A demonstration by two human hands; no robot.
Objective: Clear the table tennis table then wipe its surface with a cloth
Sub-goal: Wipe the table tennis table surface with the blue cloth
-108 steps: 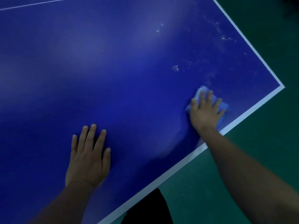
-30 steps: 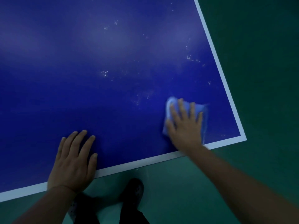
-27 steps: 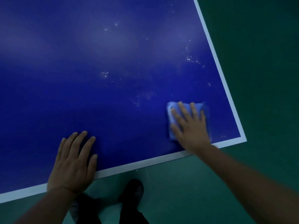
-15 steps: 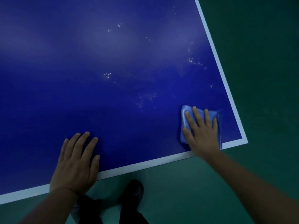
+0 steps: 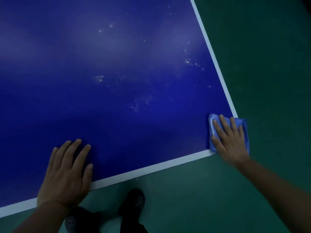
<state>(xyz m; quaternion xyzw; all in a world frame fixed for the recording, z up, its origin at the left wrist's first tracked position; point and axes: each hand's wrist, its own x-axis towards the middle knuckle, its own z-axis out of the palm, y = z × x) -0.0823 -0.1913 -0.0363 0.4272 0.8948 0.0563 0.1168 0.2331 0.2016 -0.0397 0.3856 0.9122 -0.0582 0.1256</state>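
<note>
Folded blue cloth (image 5: 244, 123) sat at the counter's near right corner, lower right of frame, its right side hanging past the white edge line (image 5: 151, 168) over the green floor (image 5: 269, 64). Right hand (image 5: 230, 140) lay flat on it, grip spread, fingers pressing down, not pinching. Half a second before, the cloth was fully inside the corner; it had since slid out to the right, so that stroke looked finished at the edge. Left hand (image 5: 65, 175) stayed planted at lower left, grip spread, palm braced on the blue table tennis counter (image 5: 84, 81) across the near line. Nothing but the cloth on the visible surface, so clearing seemed done. White speckles (image 5: 143, 103) remained mid-frame and toward upper right, unwiped. Likely next: return pass up there. Dark shoes (image 5: 134, 200) showed at bottom centre.
</note>
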